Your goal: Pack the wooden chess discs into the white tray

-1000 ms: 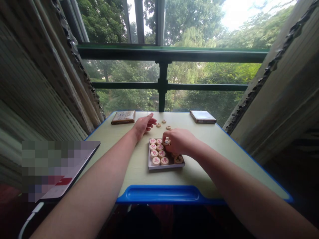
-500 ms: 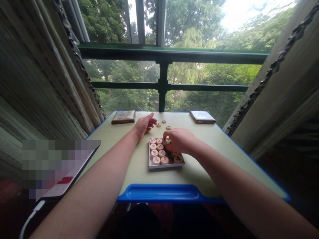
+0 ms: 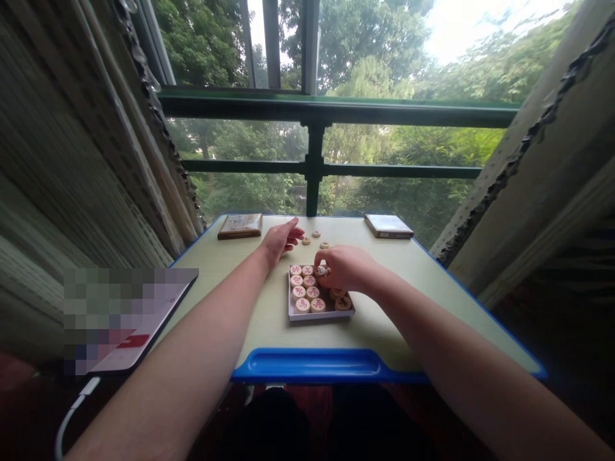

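A shallow white box point(image 3: 321, 317) holds round wooden Chinese chess pieces. Two columns with red characters fill its left half, such as a red-marked piece point(image 3: 318, 305) at the front. At the right lies a dark-marked piece point(image 3: 343, 303). My right hand point(image 3: 350, 269) is over the box's far right part, thumb and fingers closed on a Chinese chess piece point(image 3: 321, 271) at the far row. Beyond the box, my left hand point(image 3: 282, 241) rests with fingers apart, holding nothing. Its fingertips are close to a loose piece point(image 3: 306, 241); two others, one farther back point(image 3: 316, 234), lie nearby.
On the pale, blue-edged table point(image 3: 384, 307), a brown-edged box point(image 3: 240, 226) stands at the back left and a flat white-topped box point(image 3: 388, 225) at the back right. A device with a blurred screen point(image 3: 139, 320) and a white cable point(image 3: 77, 403) is at the left.
The view has shifted slightly. My right hand stays at the box's far row with the piece between its fingers, and my left hand has hardly moved.
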{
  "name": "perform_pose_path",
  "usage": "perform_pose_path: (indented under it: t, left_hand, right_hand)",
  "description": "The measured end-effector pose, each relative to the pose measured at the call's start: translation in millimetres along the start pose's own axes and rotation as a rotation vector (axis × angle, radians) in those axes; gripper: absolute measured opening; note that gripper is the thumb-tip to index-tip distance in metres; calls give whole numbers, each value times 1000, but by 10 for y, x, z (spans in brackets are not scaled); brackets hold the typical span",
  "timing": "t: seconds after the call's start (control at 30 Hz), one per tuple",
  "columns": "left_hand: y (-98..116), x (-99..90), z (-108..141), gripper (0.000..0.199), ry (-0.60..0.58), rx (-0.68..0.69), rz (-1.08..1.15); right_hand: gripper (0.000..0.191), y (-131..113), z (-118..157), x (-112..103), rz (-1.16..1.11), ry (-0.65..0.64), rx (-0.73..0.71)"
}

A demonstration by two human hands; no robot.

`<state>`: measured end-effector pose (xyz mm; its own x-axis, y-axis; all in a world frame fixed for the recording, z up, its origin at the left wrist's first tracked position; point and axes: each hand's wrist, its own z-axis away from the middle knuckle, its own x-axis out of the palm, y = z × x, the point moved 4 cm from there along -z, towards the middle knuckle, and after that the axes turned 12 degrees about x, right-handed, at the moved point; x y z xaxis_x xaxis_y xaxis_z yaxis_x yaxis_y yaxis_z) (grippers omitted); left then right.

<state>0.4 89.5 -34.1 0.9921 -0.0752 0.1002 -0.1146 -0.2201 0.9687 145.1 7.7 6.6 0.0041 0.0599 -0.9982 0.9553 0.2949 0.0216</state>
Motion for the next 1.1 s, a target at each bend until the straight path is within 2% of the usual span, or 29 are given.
perform_pose_path:
  t: [0.53, 0.87, 0.97, 1.1]
  left_hand:
    - [-48, -14, -13, 42, 4, -17, -40]
    - [-73, -5, -17, 38, 20, 18, -62]
    - [-81, 2, -23, 36, 48, 33, -87]
    - [-116, 9, -41, 35, 46, 68, -181]
  right_hand:
    - [33, 92, -37, -55, -113, -25, 10]
    - [32, -22, 72, -102, -141, 5, -93]
    - [25, 30, 29, -119, -179, 65, -32]
    - [23, 239, -81, -122, -198, 201, 176]
